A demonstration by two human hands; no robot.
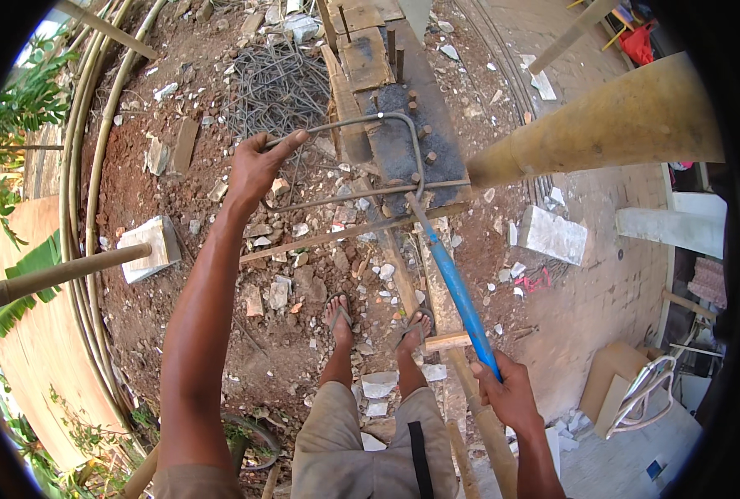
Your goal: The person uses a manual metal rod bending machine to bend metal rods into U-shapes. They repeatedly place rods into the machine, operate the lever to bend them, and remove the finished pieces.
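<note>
Rubble (278, 293) covers the ground (149, 349). Your left hand (260, 170) grips the rod (345, 123), right hand (509, 392) the blue bar (451, 270); corners look bent, closure unclear.

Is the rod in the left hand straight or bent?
Bent: from the left hand, the rod runs rightward, then rounds a corner toward the blue tool.
</note>
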